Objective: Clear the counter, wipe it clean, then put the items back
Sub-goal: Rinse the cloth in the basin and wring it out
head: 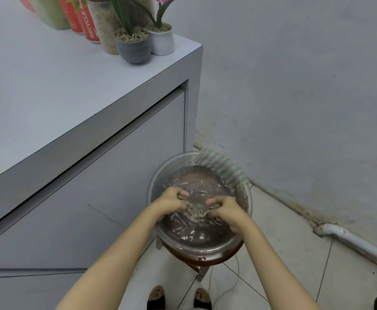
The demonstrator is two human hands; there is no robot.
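Note:
A clear bowl [154, 175] of water sits on a low brown stool [205, 259] beside the grey counter [49, 90]. My left hand [171, 201] and my right hand [226, 211] both grip a wet grey cloth [196, 209] in the water, bunched between them. A second cloth [222, 167], striped blue and tan, hangs over the bowl's far rim. At the counter's back right corner stand red cans [89, 23], a tall speckled vase [104, 25], a grey plant pot [133, 49] and a white plant pot [163, 40].
The counter's front has a wide drawer panel [93, 175]. A grey wall [294, 74] rises to the right, with a white pipe [350, 240] along its base. The floor [283, 253] is pale tile. My feet in dark sandals [178, 298] stand below the stool.

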